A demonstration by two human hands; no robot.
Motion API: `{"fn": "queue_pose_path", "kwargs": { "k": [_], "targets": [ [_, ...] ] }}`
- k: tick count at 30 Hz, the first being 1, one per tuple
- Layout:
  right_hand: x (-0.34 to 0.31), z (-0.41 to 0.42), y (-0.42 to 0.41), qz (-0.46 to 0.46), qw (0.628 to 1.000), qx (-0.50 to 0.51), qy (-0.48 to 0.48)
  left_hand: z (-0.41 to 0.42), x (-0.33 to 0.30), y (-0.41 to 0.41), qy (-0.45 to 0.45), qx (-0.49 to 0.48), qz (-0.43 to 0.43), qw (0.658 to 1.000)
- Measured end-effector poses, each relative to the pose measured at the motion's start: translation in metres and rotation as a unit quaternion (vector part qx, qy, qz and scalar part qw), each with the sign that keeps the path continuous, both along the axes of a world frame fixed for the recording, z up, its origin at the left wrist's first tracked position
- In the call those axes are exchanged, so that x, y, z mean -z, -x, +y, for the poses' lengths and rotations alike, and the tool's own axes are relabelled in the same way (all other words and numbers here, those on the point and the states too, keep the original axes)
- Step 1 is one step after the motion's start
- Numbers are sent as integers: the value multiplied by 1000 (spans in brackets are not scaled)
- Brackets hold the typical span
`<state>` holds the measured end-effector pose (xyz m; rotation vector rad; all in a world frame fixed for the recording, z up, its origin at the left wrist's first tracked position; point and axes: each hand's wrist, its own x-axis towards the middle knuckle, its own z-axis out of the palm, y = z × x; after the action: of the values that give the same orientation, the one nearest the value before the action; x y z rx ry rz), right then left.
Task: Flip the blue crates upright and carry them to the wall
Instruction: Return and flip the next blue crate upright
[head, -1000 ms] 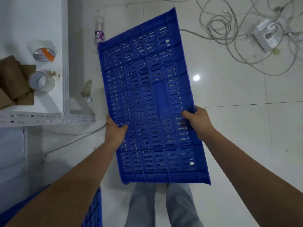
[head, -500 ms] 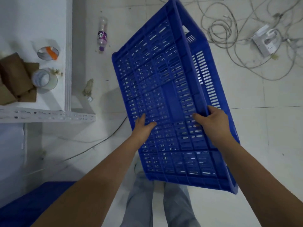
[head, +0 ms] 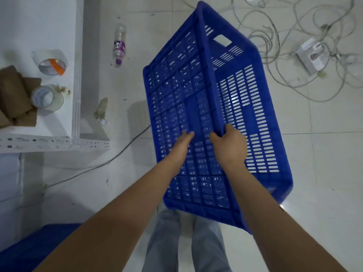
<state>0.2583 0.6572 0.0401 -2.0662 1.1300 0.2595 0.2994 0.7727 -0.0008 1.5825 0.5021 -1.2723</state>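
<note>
A large blue slotted crate (head: pixel 253 118) is held in the air in front of me, tilted on its side so its perforated bottom faces left and one long side wall faces up. My right hand (head: pixel 228 146) grips the edge where bottom and side wall meet. My left hand (head: pixel 181 146) lies flat with fingers against the bottom panel. Part of another blue crate (head: pixel 29 248) shows at the lower left corner, mostly hidden by my left arm.
A white shelf unit (head: pixel 59 142) at left carries tape rolls (head: pixel 47 98) and brown cardboard (head: pixel 13 95). A plastic bottle (head: pixel 119 47) lies on the tiled floor. Tangled cables and a power strip (head: pixel 312 56) spread at upper right. My legs stand below the crate.
The crate has rolled to the right, so its side wall now shows. Both hands moved closer together; the right hand shifted onto the bottom edge ridge.
</note>
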Motion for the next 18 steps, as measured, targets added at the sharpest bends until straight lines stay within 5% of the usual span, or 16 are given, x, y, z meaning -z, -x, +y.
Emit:
{"fn": "queue_pose_path", "kwargs": {
  "k": [8, 15, 18],
  "targets": [
    [43, 75, -7, 60, 996, -37, -58, 12, 14, -18, 53, -35, -7, 998],
    [68, 132, -35, 107, 974, -157, -125, 54, 54, -50, -224, 38, -185, 956],
    [80, 147, -32, 95, 958, -214, -164, 79, 73, -62, -243, 18, -195, 950]
  ]
}}
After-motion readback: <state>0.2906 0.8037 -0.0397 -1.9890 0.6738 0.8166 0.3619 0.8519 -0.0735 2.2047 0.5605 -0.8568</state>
